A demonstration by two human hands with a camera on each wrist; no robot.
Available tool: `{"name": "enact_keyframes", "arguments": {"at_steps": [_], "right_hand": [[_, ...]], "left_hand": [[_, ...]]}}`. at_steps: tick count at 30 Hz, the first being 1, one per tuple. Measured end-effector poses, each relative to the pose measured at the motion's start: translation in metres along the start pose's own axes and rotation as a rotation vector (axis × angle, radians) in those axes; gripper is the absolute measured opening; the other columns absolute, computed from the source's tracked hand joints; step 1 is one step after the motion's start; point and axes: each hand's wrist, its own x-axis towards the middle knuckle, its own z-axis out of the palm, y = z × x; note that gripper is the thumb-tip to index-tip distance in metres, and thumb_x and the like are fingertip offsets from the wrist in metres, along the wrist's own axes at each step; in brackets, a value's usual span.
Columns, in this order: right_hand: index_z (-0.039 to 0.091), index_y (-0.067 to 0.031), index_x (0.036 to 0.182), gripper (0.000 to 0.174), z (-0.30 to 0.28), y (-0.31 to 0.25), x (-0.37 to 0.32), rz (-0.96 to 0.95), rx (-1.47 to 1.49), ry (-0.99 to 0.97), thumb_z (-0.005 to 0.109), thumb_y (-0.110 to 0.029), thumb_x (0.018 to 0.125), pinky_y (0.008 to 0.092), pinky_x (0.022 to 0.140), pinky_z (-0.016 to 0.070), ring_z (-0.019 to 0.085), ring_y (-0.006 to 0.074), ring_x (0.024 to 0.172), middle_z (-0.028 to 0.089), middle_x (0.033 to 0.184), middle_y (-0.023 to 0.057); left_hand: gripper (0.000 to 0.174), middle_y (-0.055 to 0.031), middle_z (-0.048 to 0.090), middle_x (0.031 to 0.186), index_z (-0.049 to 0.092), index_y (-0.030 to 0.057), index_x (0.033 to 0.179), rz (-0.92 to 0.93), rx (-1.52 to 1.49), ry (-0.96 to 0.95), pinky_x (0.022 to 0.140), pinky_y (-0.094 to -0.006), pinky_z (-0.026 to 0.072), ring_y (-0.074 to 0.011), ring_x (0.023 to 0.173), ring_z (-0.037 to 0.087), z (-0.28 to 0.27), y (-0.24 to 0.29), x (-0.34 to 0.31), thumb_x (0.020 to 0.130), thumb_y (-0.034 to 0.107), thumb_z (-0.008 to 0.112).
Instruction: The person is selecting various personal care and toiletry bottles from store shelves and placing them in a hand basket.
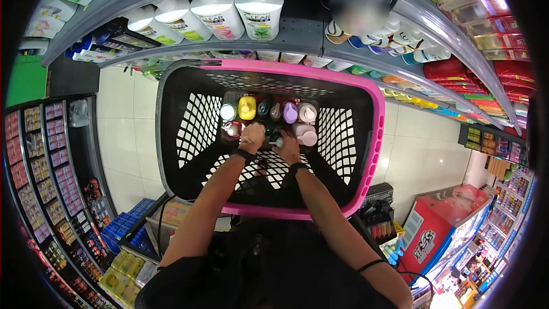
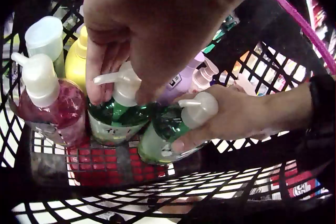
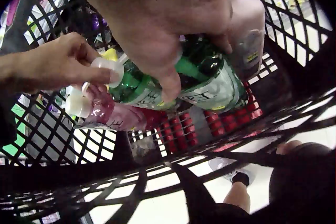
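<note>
Inside a black mesh basket with a pink rim [image 1: 379,120], pump bottles stand in two rows. My left hand [image 1: 251,137] pinches the white pump of a green bottle [image 2: 115,127] in the near row. Beside it, my right hand [image 1: 289,150] grips a second green bottle [image 3: 218,90] around its shoulder, thumb on the near side. A red-pink bottle [image 2: 55,116] is left of these two, and a pale pink bottle [image 1: 306,134] stands to their right. Behind are a yellow bottle [image 1: 247,107], a purple one [image 1: 290,113] and other bottles, partly hidden by my hands in the left wrist view.
Ahead, a grey shelf holds white shampoo bottles [image 1: 259,14], with red packs [image 1: 457,83] farther right. Blue crates [image 1: 134,223] are low on the left, and a red freezer chest [image 1: 440,229] is low on the right. A product rack [image 1: 48,166] lines the far left.
</note>
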Motion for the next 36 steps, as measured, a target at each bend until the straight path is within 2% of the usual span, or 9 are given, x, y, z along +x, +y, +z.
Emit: {"name": "enact_keyframes", "arguments": {"at_steps": [5,9,13,17,20,28,30,33,36], "right_hand": [[0.052,-0.0038,0.128,0.077,-0.009,-0.007,0.015,0.117,0.121,0.03,0.085,-0.021,0.06,0.0416,0.092,0.048,0.057,0.0363,0.111,0.059,0.119,0.0212],[0.047,-0.0073,0.133,0.078,-0.002,-0.002,0.021,0.061,0.085,0.072,0.083,-0.018,0.064,0.0445,0.089,0.0506,0.059,0.036,0.107,0.058,0.12,0.016],[0.036,-0.0014,0.141,0.088,-0.003,0.004,0.02,0.04,0.008,-0.026,0.081,-0.022,0.068,0.041,0.099,0.0441,0.051,0.0376,0.119,0.051,0.13,0.0224],[0.03,0.0046,0.142,0.091,0.0,0.008,0.014,0.053,0.025,-0.038,0.079,-0.023,0.07,0.041,0.1,0.0437,0.051,0.0374,0.119,0.047,0.135,0.0225],[0.034,0.0015,0.139,0.084,-0.01,-0.006,0.002,0.112,-0.008,-0.084,0.078,-0.023,0.071,0.0451,0.095,0.0465,0.052,0.0377,0.118,0.05,0.131,0.0215],[0.033,0.0017,0.138,0.081,-0.044,-0.066,-0.022,-0.028,-0.002,-0.123,0.075,-0.016,0.072,0.0434,0.1,0.0443,0.05,0.0395,0.119,0.038,0.143,0.0227],[0.044,0.0019,0.131,0.067,-0.059,-0.076,-0.036,-0.037,-0.012,-0.041,0.074,-0.017,0.074,0.0439,0.098,0.0451,0.053,0.0393,0.116,0.047,0.136,0.023],[0.064,-0.0016,0.111,0.04,-0.066,-0.046,-0.037,-0.207,0.205,-0.005,0.071,-0.019,0.077,0.0386,0.087,0.0511,0.066,0.0308,0.096,0.069,0.096,0.017],[0.066,-0.0034,0.11,0.037,-0.112,-0.039,-0.076,-0.277,0.29,-0.153,0.071,-0.018,0.077,0.0328,0.082,0.0526,0.068,0.0237,0.089,0.07,0.095,0.0147]], "left_hand": [[0.009,-0.0136,0.063,0.083,0.064,0.0071,0.084,0.029,0.05,0.067,0.074,-0.0393,0.0523,-0.0306,0.083,0.064,0.003,-0.002,-0.007,0.084,0.012,0.056],[0.009,-0.0129,0.063,0.082,0.063,0.0076,0.085,0.013,-0.037,0.053,0.071,-0.0391,0.0529,-0.0303,0.081,0.065,0.009,-0.004,-0.003,0.085,0.012,0.055],[0.011,-0.0142,0.064,0.089,0.063,0.0069,0.09,-0.028,0.039,0.006,0.072,-0.0387,0.054,-0.0303,0.085,0.066,0.013,-0.002,-0.007,0.085,0.013,0.055],[0.016,-0.0146,0.065,0.089,0.063,0.0066,0.094,-0.014,0.085,-0.045,0.073,-0.0395,0.0548,-0.0298,0.087,0.067,0.005,0.001,-0.013,0.085,0.016,0.054],[0.017,-0.0158,0.065,0.092,0.062,0.0061,0.094,-0.029,0.049,-0.096,0.073,-0.0406,0.0547,-0.0308,0.087,0.067,-0.014,0.006,-0.026,0.085,0.016,0.054],[0.039,-0.0181,0.067,0.1,0.064,0.0055,0.106,0.128,-0.168,-0.132,0.081,-0.0435,0.0536,-0.0346,0.094,0.065,-0.063,-0.003,-0.055,0.077,0.031,0.07],[0.043,-0.0164,0.068,0.1,0.064,0.0068,0.11,0.146,-0.203,-0.096,0.082,-0.0418,0.0532,-0.0333,0.093,0.065,-0.087,-0.004,-0.079,0.076,0.033,0.07],[0.046,-0.0159,0.069,0.093,0.062,0.0046,0.115,0.154,-0.405,-0.032,0.079,-0.0417,0.0521,-0.0328,0.089,0.066,-0.109,-0.019,-0.11,0.078,0.032,0.068],[0.041,-0.0175,0.069,0.092,0.062,0.0034,0.111,0.249,-0.455,0.055,0.078,-0.0423,0.0519,-0.0358,0.087,0.066,-0.125,-0.039,-0.154,0.081,0.032,0.067]]}}
